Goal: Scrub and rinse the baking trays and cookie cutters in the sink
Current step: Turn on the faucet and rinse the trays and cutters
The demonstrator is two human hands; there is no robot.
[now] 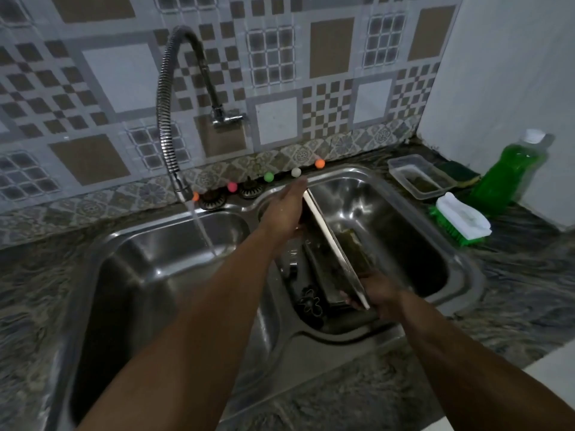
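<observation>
Over the right basin of the double sink (460,269), one baking tray (334,247) stands tilted on its edge between the person's two hands. Her left hand (284,209) lies flat against the tray's far end with fingers straight, and the right hand (378,293) grips the near corner. Below it one cookie cutter (309,303), dark and flower-shaped, lies on the basin floor beside what looks like a second tray. One flexible tap (169,126) runs a stream into the left basin. Along the sink's back edge sit five coloured balls (268,177). On the bench (529,293) to the right stand one clear plastic tub (420,177), one white scrubbing brush (463,220) with green bristles, and one bottle of green liquid (510,172).
</observation>
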